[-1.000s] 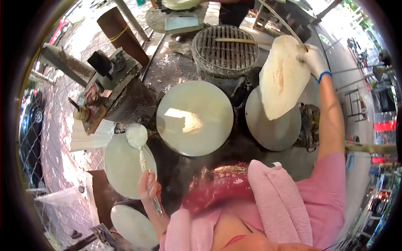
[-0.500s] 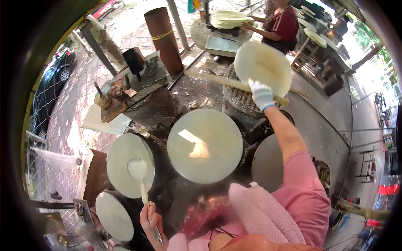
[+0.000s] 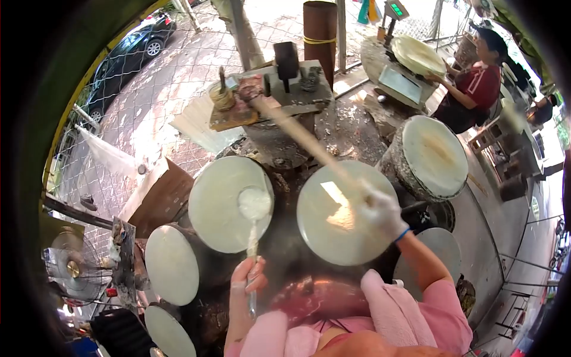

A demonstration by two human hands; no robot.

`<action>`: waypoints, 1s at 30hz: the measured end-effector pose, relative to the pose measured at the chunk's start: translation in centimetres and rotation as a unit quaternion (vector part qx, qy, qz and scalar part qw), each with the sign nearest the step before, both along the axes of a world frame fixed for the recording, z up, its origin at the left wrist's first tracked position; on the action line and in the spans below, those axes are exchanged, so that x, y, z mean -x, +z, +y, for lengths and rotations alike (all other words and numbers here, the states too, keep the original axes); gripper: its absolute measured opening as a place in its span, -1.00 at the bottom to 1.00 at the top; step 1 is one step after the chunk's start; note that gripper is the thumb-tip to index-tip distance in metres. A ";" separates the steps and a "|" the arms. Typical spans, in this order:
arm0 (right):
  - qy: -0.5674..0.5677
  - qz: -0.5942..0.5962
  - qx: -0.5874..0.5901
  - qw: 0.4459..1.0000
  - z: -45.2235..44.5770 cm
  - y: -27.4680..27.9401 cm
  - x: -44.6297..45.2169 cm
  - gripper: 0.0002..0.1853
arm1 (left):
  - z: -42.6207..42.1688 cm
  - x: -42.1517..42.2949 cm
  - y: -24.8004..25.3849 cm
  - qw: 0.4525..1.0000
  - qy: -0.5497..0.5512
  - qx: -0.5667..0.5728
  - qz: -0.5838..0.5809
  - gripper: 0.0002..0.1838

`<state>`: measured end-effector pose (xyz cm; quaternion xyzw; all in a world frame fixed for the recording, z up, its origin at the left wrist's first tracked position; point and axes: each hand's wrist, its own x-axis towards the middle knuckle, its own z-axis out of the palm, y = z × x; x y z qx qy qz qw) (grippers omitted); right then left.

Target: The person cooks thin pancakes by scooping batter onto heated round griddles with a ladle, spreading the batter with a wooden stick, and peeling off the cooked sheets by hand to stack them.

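My left hand (image 3: 248,278) is closed round the handle of a ladle (image 3: 254,205), whose white-coated bowl rests over a round pale griddle (image 3: 217,184). My right hand (image 3: 382,211), in a white glove with a blue wrist edge, is closed on a long wooden stick (image 3: 303,140). It is over the right part of the middle round griddle (image 3: 315,232), slightly blurred. The stick slants up and left from the hand. A pale round sheet (image 3: 434,152) with a brownish middle lies on top of the round grill stand at the right.
Further round plates (image 3: 172,265) stand at the lower left, another (image 3: 437,250) at the lower right. A cluttered block (image 3: 285,101) stands behind the griddles. At the back right a person (image 3: 476,86) touches stacked sheets (image 3: 418,55). A fan (image 3: 72,269) is at the left.
The pale sheet has gone from my right hand's stick onto the grill stand. My right hand has come back over the middle griddle. The view has swung, and the ladle remains over the left griddle.
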<state>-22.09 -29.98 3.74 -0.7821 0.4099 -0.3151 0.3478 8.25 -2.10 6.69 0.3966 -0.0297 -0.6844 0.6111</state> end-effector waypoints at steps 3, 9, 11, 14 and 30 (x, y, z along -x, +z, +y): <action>0.181 0.042 -0.112 0.976 5.2 4.4 -11.2 -0.26 | -1.4 -2.9 -2.5 0.999 -0.030 0.016 0.004 -0.47; 0.355 0.208 -0.084 0.908 9.7 7.1 -24.9 -0.31 | -2.8 -8.3 -5.2 0.999 0.016 -0.032 -0.015 -0.39; 0.419 0.238 -0.063 0.874 9.5 7.3 -27.4 -0.33 | -2.8 -9.2 -4.4 0.995 0.023 -0.081 -0.051 -0.46; 0.403 0.140 0.121 0.896 4.8 6.8 -29.9 -0.39 | -3.1 -11.4 -3.2 0.986 0.071 -0.142 -0.054 -0.57; 0.117 0.641 0.580 0.489 -25.2 -2.4 -50.0 -0.55 | 2.3 -18.2 -4.7 0.958 0.198 -0.203 0.046 -0.59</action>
